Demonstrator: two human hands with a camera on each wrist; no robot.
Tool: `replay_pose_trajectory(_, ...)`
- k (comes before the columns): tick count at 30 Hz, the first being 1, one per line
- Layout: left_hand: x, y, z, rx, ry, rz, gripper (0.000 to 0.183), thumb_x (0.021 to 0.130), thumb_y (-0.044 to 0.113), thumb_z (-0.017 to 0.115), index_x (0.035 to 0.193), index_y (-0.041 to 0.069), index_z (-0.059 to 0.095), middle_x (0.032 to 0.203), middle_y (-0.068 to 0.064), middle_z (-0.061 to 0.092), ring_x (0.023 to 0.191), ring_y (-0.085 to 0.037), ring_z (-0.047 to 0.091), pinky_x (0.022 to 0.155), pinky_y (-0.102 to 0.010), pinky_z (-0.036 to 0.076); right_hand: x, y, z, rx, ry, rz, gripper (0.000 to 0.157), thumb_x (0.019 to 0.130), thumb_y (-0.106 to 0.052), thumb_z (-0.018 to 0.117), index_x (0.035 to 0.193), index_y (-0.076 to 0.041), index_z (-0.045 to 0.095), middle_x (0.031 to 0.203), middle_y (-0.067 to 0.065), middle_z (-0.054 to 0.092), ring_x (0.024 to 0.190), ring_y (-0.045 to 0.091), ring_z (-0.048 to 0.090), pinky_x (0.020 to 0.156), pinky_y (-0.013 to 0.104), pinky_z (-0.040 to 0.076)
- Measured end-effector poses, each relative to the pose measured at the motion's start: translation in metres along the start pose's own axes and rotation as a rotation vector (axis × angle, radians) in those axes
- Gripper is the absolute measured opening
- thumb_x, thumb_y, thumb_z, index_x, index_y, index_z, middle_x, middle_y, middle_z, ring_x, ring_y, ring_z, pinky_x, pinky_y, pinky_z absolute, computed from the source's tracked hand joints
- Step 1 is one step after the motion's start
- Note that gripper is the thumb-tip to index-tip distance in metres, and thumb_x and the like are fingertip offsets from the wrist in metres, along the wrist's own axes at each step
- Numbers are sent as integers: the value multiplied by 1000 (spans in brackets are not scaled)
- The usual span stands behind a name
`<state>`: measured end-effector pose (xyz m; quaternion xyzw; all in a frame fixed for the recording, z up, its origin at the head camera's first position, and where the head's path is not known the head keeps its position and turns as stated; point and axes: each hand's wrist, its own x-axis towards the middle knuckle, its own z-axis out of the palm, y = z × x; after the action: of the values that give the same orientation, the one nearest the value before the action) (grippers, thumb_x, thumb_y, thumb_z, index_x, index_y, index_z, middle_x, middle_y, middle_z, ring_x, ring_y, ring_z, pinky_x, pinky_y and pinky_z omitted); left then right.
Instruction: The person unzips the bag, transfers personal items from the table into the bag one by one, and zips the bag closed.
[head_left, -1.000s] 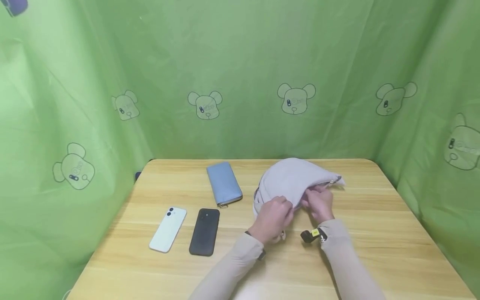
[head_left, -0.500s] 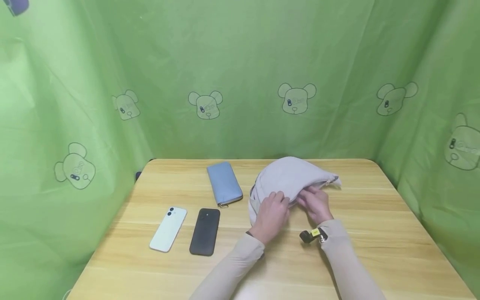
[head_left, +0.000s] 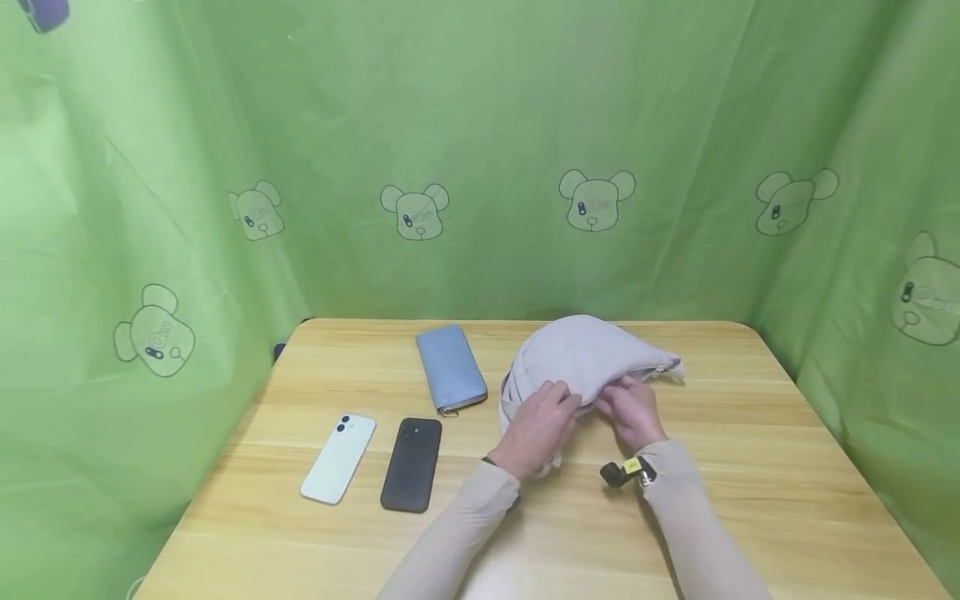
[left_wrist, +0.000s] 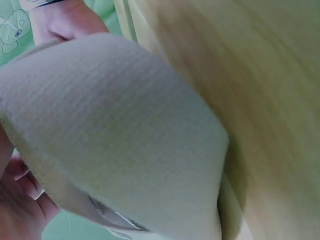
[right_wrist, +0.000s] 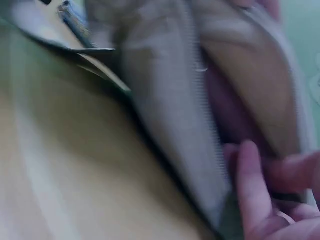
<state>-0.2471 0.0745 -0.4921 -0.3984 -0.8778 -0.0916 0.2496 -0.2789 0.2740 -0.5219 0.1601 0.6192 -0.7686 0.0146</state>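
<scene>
A pale grey crescent-shaped zip bag [head_left: 573, 354] lies at the back right of the table, its opening turned toward me. My left hand [head_left: 542, 423] grips the near edge of the bag, left of the opening. My right hand [head_left: 632, 410] reaches into the opening with its fingers. In the right wrist view, the zip teeth [right_wrist: 205, 110] are parted and a dark purplish surface [right_wrist: 232, 107] shows inside. Some right fingertips are hidden in the bag there, so I cannot see whether they pinch anything. The bag's body [left_wrist: 120, 125] fills much of the left wrist view.
A blue zip wallet [head_left: 452, 367] lies left of the bag. Closer to me on the left are a white phone [head_left: 338, 458] and a black phone [head_left: 412, 464]. Green curtains [head_left: 495, 100] surround the wooden table [head_left: 750, 467] at the back and sides.
Both hands and the bag have shifted slightly to the left. The right fingers stay at the opening. The wallet and phones have not moved on the table.
</scene>
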Motion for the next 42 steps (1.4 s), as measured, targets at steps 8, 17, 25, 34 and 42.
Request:
replay_pose_trajectory(8,0,-5,1,17,-3,-31,6,94,23,73,95,17,75,83,7,62,73,-7,54,61,-16,44,0,2,-5,33,-34,7,57,101,-4,61,153,4,39,91,-13,74,86,6,75,89,25,64)
replay_pose_trajectory(17,-3,-9,1,127,-33,-101,24,91,27,71,70,19,68,67,8,59,58,-7,49,50,-19,37,-4,-1,-15,-78,-97,-11,61,101,-8,63,153,8,37,103,5,79,89,9,77,95,31,63)
replay_pose_trajectory(25,-5,-15,2,126,-13,-124,31,92,26,70,63,19,62,62,8,56,52,-7,49,44,-20,36,-1,-14,-36,-125,-146,6,59,108,-19,54,152,13,32,103,6,79,94,13,78,96,34,62)
replay_pose_trajectory(34,-6,-18,4,55,-54,-141,31,94,26,67,64,21,62,64,10,55,53,-4,49,42,-18,32,-15,-45,-58,-306,-40,-71,57,106,-27,59,145,12,43,87,-11,75,80,4,75,78,25,66)
replay_pose_trajectory(42,-6,-17,7,50,-85,-145,32,94,28,68,64,22,61,61,11,55,49,-2,45,40,-17,30,-35,-71,-61,-332,-19,-175,41,104,-32,62,133,-2,59,91,-19,76,88,0,73,78,19,64)
